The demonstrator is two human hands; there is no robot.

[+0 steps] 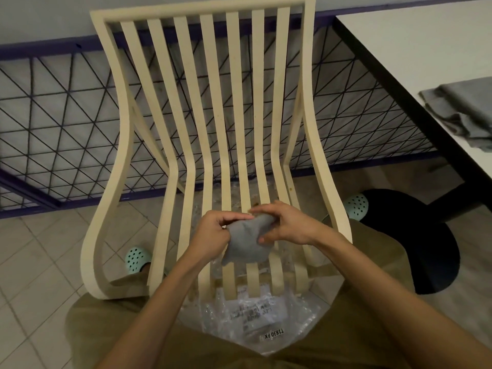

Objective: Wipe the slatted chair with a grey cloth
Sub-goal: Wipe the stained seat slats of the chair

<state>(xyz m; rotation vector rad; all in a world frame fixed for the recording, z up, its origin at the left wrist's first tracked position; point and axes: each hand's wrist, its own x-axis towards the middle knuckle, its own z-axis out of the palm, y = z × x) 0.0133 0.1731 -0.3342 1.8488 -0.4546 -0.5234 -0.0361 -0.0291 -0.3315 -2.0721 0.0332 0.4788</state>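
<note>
Slatted chair [211, 102]: 1; inner slats: 7.
Cloths: 2. Grey cloth [246, 243] over the chair seat, folded cloth [463, 107] right of the chair.
Hands: 2. Left hand [213, 231], right hand [286, 225].
Mint clogs: 2. Left clog [137, 258], right clog [356, 206], flanking the chair.

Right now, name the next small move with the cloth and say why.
Probably press the bunched grey cloth onto the slatted chair seat and wipe: left hand and right hand both grip it over the slats, and brownish spots show just beyond them.

Tiled floor [40, 262] — wire fence [66, 102], white table [412, 49]
</note>
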